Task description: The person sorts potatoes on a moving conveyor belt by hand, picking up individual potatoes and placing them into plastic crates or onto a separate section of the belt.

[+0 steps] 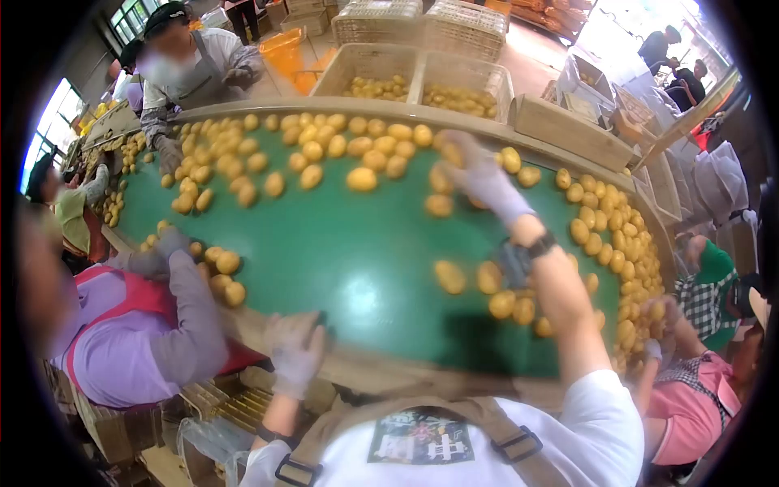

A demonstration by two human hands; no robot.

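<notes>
Where the potatoes lie: smooth, yellow, oval potatoes (361,179) in a loose band along the far side of the flat green work surface (357,260), more massed at right.
Nearest potato: a blurred yellow one (439,205), just on the near side of the fingers; long axis indeterminable.
Right hand: pale-gloved (479,174), extended over the far band, fingers partly spread and pointing far-left; whether a potato is held, cannot tell.
Upright-lying potato: right of that hand (510,160), long axis roughly near to far.
Left hand: pale-gloved (296,345), at the tan near rim (365,364), fingers bent; contents cannot be determined. Well apart from the far band; the right is nearer.
Co-worker's gloved hand: among potatoes at left (172,242).
White plastic crates: beyond the far rim (326,79), holding potatoes.
</notes>
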